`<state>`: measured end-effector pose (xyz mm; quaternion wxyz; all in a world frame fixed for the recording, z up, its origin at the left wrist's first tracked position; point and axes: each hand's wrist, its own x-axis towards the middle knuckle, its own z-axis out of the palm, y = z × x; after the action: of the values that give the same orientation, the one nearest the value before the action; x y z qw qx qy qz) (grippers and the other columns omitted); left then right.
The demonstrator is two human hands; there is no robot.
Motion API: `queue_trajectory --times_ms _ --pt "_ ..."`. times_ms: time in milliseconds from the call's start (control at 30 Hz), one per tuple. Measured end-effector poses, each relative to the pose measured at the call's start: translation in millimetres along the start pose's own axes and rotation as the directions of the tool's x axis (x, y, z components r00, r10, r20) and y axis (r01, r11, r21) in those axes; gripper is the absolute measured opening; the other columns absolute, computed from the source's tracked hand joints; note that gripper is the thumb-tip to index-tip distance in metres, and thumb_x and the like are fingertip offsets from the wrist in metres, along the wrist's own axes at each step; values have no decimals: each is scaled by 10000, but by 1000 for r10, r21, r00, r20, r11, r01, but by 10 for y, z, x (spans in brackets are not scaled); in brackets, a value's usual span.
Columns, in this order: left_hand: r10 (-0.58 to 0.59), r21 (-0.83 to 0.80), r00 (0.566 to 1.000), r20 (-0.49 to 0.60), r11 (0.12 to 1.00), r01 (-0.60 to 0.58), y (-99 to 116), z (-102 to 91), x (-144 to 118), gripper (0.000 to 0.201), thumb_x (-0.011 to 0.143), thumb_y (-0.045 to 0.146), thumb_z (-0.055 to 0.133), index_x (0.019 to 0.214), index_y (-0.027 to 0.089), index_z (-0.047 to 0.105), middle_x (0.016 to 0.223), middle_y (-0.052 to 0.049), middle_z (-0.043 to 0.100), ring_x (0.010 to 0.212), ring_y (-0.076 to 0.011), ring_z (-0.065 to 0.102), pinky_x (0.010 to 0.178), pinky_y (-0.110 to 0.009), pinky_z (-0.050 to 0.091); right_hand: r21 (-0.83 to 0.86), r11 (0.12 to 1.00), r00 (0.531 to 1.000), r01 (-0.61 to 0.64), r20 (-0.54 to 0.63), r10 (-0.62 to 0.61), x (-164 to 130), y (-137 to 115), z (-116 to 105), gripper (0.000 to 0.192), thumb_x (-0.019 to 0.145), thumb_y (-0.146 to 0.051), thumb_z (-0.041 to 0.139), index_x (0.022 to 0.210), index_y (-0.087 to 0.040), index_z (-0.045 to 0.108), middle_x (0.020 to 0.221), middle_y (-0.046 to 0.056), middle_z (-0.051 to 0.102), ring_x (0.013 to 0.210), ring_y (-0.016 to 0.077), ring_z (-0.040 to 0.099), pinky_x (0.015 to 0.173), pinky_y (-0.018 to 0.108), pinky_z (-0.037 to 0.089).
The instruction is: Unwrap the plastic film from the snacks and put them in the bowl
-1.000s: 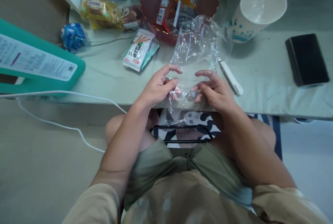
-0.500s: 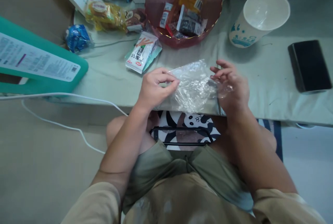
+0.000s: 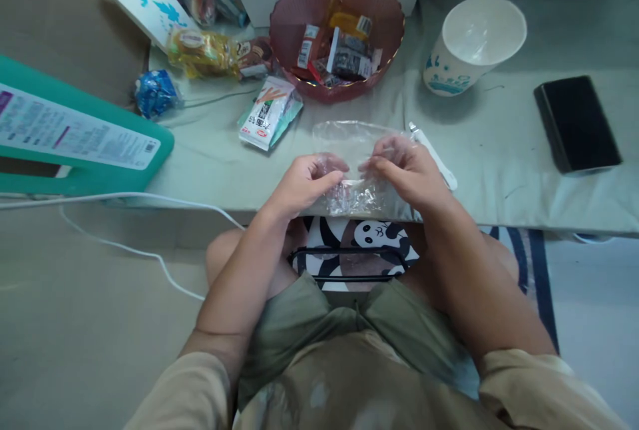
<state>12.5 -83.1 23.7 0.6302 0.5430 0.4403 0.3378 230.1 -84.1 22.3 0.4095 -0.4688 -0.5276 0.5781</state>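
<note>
A clear plastic bag [image 3: 357, 197] is stretched out at the table's front edge, its wide end spread away from me. My left hand [image 3: 312, 177] grips its left side, with thumb and curled fingers close together. On the other side my right hand [image 3: 402, 167] pinches the bag, and some of its fingers show through the film. The fingertips of both hands almost meet at the middle. Just beyond my right hand lies a slim white tool [image 3: 433, 156], partly hidden by that hand; its kind is unclear.
A pink glass bowl [image 3: 282, 24] holds several wrapped snacks. Left of it lie white snack packets [image 3: 267, 114], a yellow packet [image 3: 200, 54] and a blue wrapped item [image 3: 156, 94]. A green container [image 3: 100, 117] stands at left. Right are a paper cup [image 3: 452, 74] and a black phone-like box [image 3: 579, 124].
My right hand has moved left and closed on the bag, towards my left hand. The bag has been spread wider, and the white tool now shows. The view has shifted slightly.
</note>
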Motion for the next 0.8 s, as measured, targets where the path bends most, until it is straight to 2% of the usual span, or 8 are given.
queue_trajectory --times_ms 133,233,300,367,467,567,667,800 --pt "-68 -71 995 -74 995 63 73 122 121 258 771 240 718 1028 231 693 576 70 573 441 -75 482 432 -192 357 4 998 998 66 -16 -66 -39 -19 -192 192 846 -359 728 944 -227 627 568 -70 574 489 109 556 492 248 427" --pt "-47 -216 998 -52 976 34 144 157 263 129 709 297 718 804 214 691 595 37 609 451 -88 493 435 -218 373 84 981 984 176 15 -177 -89 -65 -412 183 831 -392 720 878 -215 711 766 2 698 673 133 643 645 286 511" --pt "-23 -219 999 38 975 31 204 168 375 256 739 422 679 644 185 656 622 -23 646 508 -120 555 462 -249 415 120 975 978 189 62 -197 -125 -104 -552 272 857 -459 657 803 -208 743 864 46 736 826 176 679 764 324 535" --pt "-6 -146 992 125 989 24 269 184 505 342 763 481 680 619 172 650 639 -46 650 561 -136 586 498 -261 442 133 980 987 147 44 -154 -143 -132 -656 353 884 -512 599 758 -209 728 862 57 732 869 193 674 795 338 534" --pt "41 21 990 133 999 -44 358 243 738 248 665 317 833 806 186 676 755 -5 664 624 -111 589 563 -243 472 124 992 995 22 -102 -9 -114 -144 -726 243 749 -405 772 891 -241 660 810 -9 688 717 148 612 642 285 484" --pt "206 209 978 -36 958 -194 437 397 953 376 660 222 839 986 240 653 951 -10 690 774 -134 636 689 -270 535 66 996 961 -55 -268 70 -34 -141 -735 328 640 -246 783 926 -240 622 743 -52 635 610 111 519 553 251 380" --pt "445 461 878 -177 826 -326 507 672 1045 219 756 248 780 916 239 631 976 -25 682 911 -171 652 823 -315 553 -22 999 904 -46 -426 32 39 -152 -738 118 662 -233 689 732 -212 595 637 -57 545 575 93 438 554 257 325" --pt "421 441 906 36 807 -392 524 978 1073 388 782 378 795 1104 217 652 1132 -61 705 1049 -203 671 888 -326 553 142 985 920 102 -389 -39 70 -206 -752 149 635 -226 704 681 -215 562 627 -62 516 591 92 424 579 255 330"
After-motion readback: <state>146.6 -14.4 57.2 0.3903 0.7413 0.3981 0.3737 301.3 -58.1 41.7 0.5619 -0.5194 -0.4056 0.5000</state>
